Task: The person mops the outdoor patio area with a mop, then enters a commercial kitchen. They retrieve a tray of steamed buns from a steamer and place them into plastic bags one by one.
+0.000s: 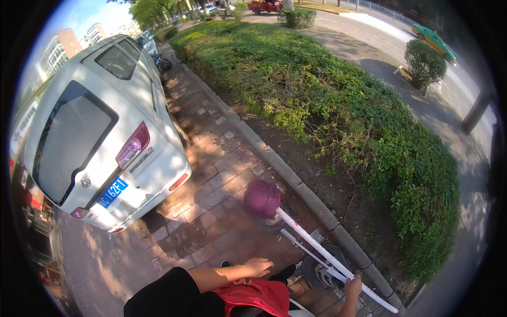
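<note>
My right hand [353, 286] is wrapped around a white broom handle [317, 242] marked with pink spots. The broom's purple bristle head [262, 199] points forward over the paving. A thinner pale rod [303, 247] runs beside the handle and meets it close to that hand. Below the rod is a dark grey container [323, 268] whose exact kind I cannot make out. My left hand [258, 268] holds nothing; its fingers stretch out in front of the red apron-like cloth [257, 297] at my waist. My dark shoes [289, 272] show partly beneath.
A white van [119, 130] is parked at left on brick paving [214, 222]. A stone kerb [277, 162] borders a soil bed and a long green hedge [340, 99]. Behind the van stands a motorcycle [163, 63]. On the road at upper right is a green-and-orange car [433, 41].
</note>
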`<state>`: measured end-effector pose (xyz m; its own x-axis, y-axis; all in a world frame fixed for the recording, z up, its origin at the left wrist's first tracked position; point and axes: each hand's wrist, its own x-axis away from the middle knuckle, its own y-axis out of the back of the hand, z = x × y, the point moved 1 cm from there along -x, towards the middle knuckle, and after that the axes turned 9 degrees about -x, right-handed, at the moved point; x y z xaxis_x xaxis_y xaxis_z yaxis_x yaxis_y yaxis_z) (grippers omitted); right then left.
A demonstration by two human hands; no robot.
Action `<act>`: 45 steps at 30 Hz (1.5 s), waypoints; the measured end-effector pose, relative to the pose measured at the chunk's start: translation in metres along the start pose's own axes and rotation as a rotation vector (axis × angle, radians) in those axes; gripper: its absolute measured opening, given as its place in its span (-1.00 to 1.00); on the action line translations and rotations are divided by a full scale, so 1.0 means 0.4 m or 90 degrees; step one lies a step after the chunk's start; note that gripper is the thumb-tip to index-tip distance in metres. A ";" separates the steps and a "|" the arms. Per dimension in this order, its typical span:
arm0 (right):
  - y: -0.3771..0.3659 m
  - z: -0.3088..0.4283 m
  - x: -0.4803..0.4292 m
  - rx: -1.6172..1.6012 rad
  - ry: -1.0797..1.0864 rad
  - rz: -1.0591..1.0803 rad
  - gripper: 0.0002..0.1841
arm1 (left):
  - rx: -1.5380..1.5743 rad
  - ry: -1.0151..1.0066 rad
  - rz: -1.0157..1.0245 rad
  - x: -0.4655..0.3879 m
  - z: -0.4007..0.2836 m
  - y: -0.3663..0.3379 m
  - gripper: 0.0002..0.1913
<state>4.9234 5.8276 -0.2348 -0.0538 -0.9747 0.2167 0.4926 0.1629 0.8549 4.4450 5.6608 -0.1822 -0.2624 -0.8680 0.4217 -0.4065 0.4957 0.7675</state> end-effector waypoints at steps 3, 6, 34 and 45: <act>-0.138 0.218 0.091 -0.004 0.061 0.190 -0.68 | 0.216 0.220 0.093 0.273 0.099 0.043 -0.60; -0.357 0.432 0.239 0.004 0.164 0.397 -0.57 | 0.235 0.275 -0.070 0.500 0.269 -0.082 -0.58; -1.548 2.340 2.129 0.554 0.964 1.406 -0.58 | 0.717 1.048 -0.964 2.058 0.875 -0.531 -0.79; -1.732 2.475 3.248 1.139 0.940 1.615 -0.43 | 0.761 1.173 -0.986 2.901 1.173 -0.820 -0.69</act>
<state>3.6522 4.5995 -0.0787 -0.6292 0.5856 0.5110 -0.7352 -0.6617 -0.1470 3.8632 4.5050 -0.1713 0.6942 0.5917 0.4099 0.2699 -0.7419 0.6138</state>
